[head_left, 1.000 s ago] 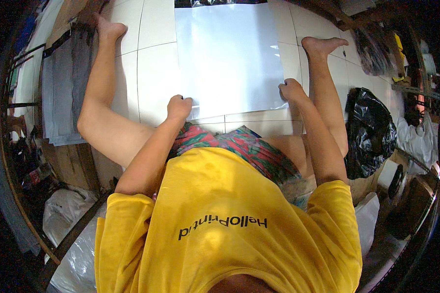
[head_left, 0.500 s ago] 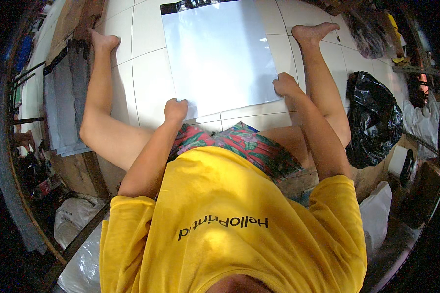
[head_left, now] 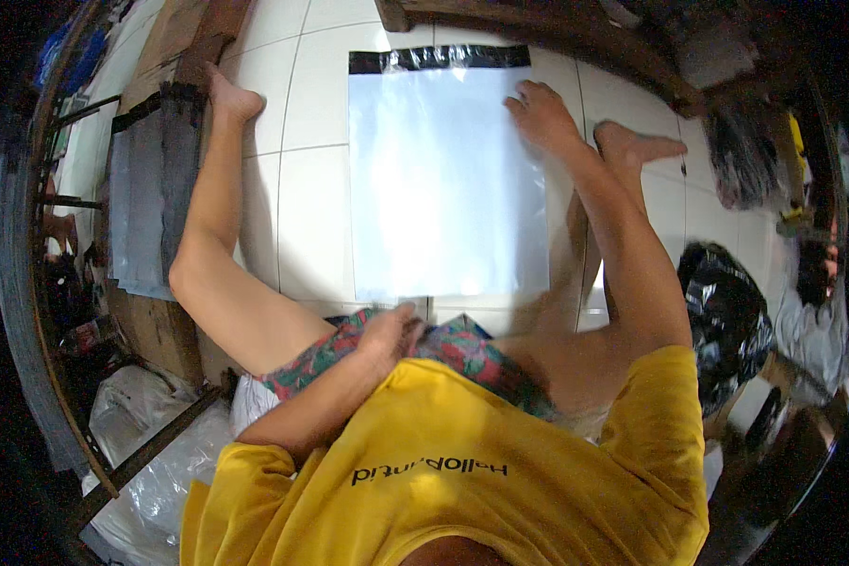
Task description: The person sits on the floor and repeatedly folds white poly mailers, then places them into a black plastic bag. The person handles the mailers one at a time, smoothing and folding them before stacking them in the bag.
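Note:
A large pale plastic mailer bag [head_left: 434,189] lies flat on the white tiled floor between my legs, its black strip at the far end. My right hand [head_left: 545,118] is over the bag's far right edge, below the strip, with its fingers bent and apart; whether they touch the plastic I cannot tell. My left hand [head_left: 391,335] is in front of my patterned shorts, close to the bag's near edge. Motion smears its fingers, so what they hold, if anything, does not show.
Dark and grey bags [head_left: 151,198] lie stacked on boards to the left. At the right stands a shiny black plastic bag [head_left: 726,321]. A dark wooden beam [head_left: 557,38] crosses the far side. Clear plastic packages [head_left: 160,443] sit at the lower left.
My right hand has moved from the bag's near right corner up to its far right edge. My left hand has left the near left corner and come toward my lap. The view has shifted.

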Motion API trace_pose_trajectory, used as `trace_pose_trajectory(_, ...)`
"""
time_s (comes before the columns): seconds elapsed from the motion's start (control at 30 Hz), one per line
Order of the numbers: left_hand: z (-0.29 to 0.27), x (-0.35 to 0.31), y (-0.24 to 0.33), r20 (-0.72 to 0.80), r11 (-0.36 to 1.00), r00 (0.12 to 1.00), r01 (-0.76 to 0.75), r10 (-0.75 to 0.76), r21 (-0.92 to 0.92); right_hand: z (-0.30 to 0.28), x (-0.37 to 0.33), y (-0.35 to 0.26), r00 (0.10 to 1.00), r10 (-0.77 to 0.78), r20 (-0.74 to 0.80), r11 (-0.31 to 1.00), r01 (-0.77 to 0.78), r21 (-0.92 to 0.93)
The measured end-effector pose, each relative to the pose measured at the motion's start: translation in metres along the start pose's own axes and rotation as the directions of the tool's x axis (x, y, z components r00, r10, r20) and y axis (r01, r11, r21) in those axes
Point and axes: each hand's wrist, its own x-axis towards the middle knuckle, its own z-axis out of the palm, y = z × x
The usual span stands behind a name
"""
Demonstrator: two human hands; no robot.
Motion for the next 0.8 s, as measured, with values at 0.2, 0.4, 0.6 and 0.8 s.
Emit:
trace_pose_trajectory(0.2,0.014,0.057,-0.015,0.01,0.975,0.997,0.075,-0.075,-0.209,0.037,0.135,-0.086,0.93,-0.13,0.344,0.988,0.153,-0.038)
trace_pose_trajectory(0.4,0.021,0.039,0.011,0.002,0.918,0.987,0.152,-0.162,-0.367,0.129,0.201,-0.059,0.83,-0.122,0.545,0.966,0.225,-0.126)
trace_pose_trajectory(0.6,0.022,0.052,0.011,-0.052,0.871,0.976,0.164,-0.211,-0.462,0.14,0.199,-0.06,0.803,-0.163,0.573,0.949,0.286,-0.13)
trace_pose_trajectory(0.8,0.025,0.05,0.017,-0.092,0.858,0.96,0.189,-0.263,-0.477,0.138,0.21,-0.06,0.758,-0.157,0.633,0.955,0.28,-0.099)
